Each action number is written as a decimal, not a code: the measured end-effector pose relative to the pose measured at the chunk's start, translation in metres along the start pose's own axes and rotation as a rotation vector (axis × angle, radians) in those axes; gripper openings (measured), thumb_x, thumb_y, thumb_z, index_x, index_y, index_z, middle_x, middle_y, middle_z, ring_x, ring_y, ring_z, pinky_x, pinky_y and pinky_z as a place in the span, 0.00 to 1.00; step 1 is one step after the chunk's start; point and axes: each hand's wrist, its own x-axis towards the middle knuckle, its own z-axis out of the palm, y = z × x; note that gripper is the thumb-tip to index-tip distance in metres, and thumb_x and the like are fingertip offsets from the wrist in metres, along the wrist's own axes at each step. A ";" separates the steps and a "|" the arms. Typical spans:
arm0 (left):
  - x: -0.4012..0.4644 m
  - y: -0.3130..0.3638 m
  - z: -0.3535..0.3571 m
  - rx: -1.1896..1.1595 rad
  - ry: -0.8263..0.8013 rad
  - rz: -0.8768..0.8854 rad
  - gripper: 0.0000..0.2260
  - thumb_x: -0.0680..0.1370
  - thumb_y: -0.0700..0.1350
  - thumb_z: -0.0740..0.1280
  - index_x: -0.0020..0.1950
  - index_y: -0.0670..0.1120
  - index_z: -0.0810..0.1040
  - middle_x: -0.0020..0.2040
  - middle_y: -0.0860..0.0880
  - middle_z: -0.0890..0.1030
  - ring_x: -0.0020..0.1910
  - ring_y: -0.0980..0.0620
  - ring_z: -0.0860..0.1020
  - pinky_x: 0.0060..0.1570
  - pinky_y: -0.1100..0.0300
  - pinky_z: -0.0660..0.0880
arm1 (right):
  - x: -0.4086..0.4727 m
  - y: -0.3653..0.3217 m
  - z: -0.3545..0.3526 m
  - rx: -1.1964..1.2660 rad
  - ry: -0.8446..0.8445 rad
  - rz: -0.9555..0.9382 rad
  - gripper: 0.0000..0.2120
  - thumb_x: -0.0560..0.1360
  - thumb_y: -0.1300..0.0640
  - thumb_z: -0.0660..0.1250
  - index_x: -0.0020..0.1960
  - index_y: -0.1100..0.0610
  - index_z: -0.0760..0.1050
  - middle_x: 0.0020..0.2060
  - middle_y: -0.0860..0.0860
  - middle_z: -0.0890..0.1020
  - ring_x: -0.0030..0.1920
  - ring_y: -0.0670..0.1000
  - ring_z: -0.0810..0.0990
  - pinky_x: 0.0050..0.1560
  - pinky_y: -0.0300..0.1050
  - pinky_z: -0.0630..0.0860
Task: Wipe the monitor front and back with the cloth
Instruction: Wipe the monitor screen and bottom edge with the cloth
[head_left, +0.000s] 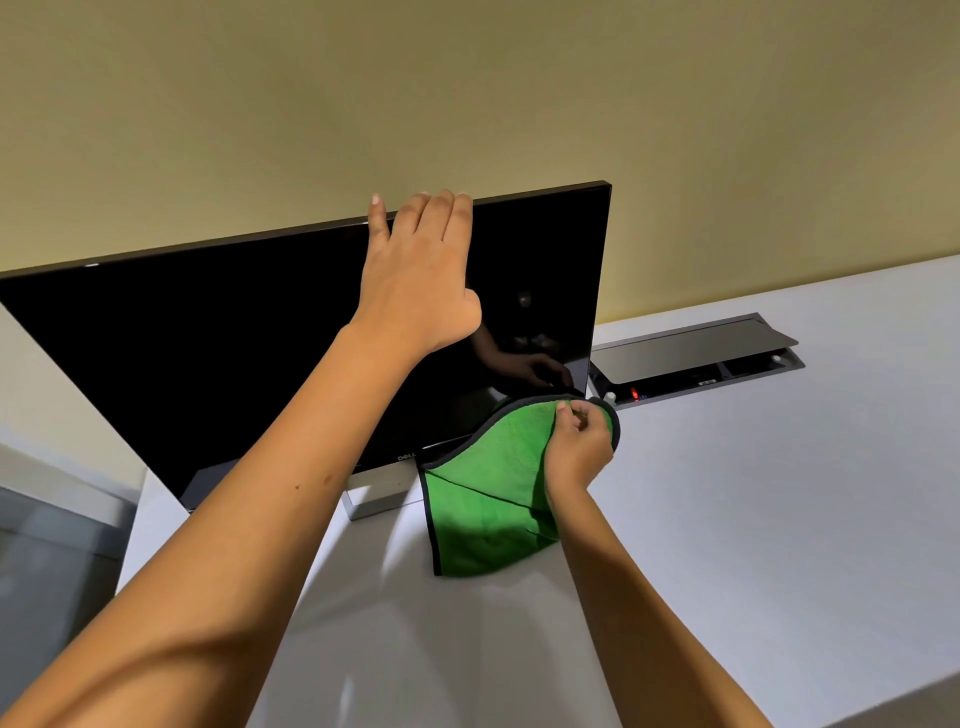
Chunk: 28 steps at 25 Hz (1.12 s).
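Note:
A black monitor (218, 353) with a dark, unlit screen stands on a white desk, tilted in view. My left hand (421, 270) grips its top edge, fingers hooked over the back. My right hand (576, 447) pinches a green cloth (483, 499) with a dark border at the monitor's lower right corner. The cloth hangs down from my fingers over the desk, in front of the silver stand (374, 499). The monitor's back is hidden.
The white desk (753, 493) stretches right and toward me. An open cable box (696, 358) with a raised grey lid is set into the desk right of the monitor. A beige wall (467, 93) rises behind. The desk's left edge drops away by the stand.

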 end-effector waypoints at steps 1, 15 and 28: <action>0.000 0.000 0.000 -0.002 -0.003 0.002 0.35 0.68 0.43 0.64 0.74 0.40 0.58 0.72 0.43 0.64 0.72 0.43 0.60 0.71 0.37 0.47 | -0.001 -0.002 0.002 0.027 0.026 0.076 0.03 0.75 0.57 0.67 0.45 0.57 0.77 0.38 0.50 0.79 0.39 0.50 0.75 0.40 0.42 0.69; -0.003 0.003 -0.002 0.001 -0.017 0.012 0.36 0.68 0.45 0.64 0.74 0.40 0.57 0.72 0.43 0.63 0.72 0.42 0.60 0.71 0.38 0.47 | -0.027 -0.006 0.018 0.076 0.032 0.247 0.02 0.73 0.62 0.70 0.41 0.57 0.81 0.39 0.51 0.83 0.41 0.48 0.79 0.45 0.37 0.71; -0.022 -0.031 -0.010 0.015 0.012 0.053 0.33 0.71 0.41 0.63 0.75 0.40 0.56 0.72 0.42 0.62 0.72 0.42 0.59 0.73 0.46 0.49 | -0.102 0.000 0.051 0.101 -0.140 0.203 0.03 0.72 0.63 0.71 0.45 0.62 0.81 0.36 0.49 0.81 0.38 0.45 0.78 0.40 0.31 0.72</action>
